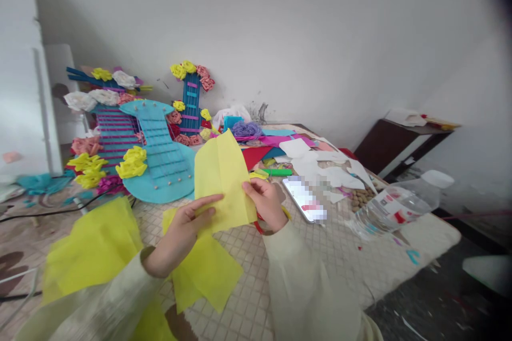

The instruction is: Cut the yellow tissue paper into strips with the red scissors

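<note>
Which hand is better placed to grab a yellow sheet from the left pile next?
Left, probably: your left hand is nearer the pile, while your right hand is farther across. Both hold a sheet, so left would let go first.

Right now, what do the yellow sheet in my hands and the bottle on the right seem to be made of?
Yellow sheet: probably thin paper or nonwoven cloth, matte, with a visible crease. Bottle: likely clear plastic, glossy, with see-through sides and bright highlights.
</note>
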`<state>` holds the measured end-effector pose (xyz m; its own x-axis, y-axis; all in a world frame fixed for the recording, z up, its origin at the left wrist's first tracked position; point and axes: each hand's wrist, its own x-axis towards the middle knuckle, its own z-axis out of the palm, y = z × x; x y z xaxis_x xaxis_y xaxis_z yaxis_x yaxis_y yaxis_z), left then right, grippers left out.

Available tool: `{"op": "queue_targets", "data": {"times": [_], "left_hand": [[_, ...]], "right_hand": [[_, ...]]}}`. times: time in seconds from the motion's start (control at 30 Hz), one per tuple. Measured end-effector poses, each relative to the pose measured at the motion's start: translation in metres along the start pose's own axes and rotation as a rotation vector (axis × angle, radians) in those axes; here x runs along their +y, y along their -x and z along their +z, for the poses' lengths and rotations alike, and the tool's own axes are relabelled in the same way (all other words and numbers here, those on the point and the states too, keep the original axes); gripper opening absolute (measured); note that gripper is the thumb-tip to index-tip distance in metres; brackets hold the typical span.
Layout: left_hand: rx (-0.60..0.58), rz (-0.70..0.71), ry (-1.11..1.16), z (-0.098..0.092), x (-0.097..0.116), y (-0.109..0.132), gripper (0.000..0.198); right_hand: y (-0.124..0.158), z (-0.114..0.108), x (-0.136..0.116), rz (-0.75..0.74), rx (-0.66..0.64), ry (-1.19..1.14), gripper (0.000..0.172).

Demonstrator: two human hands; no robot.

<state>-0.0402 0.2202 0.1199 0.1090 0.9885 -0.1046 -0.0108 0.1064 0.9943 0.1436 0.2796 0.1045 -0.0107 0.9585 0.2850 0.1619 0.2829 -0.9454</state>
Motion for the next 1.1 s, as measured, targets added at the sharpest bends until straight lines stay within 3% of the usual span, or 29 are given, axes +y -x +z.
{"op": "queue_targets", "data": {"times": [0.17, 0.33, 0.47, 0.57, 0.73, 0.87, 1.0, 1.1], "left_hand": [[0.036, 0.024, -0.029, -0.006, 0.005, 0.000, 0.040], [0.084, 0.041, -0.085, -0.013, 0.019, 0.001, 0.045], [0.108, 0.034, -0.114, -0.016, 0.029, 0.003, 0.050], [0.120, 0.052, -0.114, -0.019, 0.034, 0.006, 0.053], [0.182, 0.128, -0.154, -0.025, 0.047, 0.013, 0.059], [0.260, 0.218, -0.225, -0.028, 0.059, 0.022, 0.055], [0.312, 0.300, -0.259, -0.033, 0.068, 0.028, 0.056], [0.346, 0.328, -0.278, -0.037, 0.074, 0.030, 0.056]], "right_hand": [[-0.001, -0.017, 0.001, 0.050, -0.036, 0.208, 0.036], [0.022, -0.053, 0.012, 0.132, -0.135, 0.515, 0.011], [0.038, -0.062, 0.024, 0.173, -0.179, 0.623, 0.034], [0.040, -0.059, 0.026, 0.181, -0.176, 0.614, 0.031], [0.042, -0.063, 0.017, 0.176, -0.179, 0.411, 0.013], [0.048, -0.064, -0.009, 0.201, -0.221, 0.086, 0.033], [0.054, -0.045, -0.037, 0.152, -0.216, -0.246, 0.029], [0.065, -0.020, -0.044, 0.155, -0.173, -0.448, 0.036]]}}
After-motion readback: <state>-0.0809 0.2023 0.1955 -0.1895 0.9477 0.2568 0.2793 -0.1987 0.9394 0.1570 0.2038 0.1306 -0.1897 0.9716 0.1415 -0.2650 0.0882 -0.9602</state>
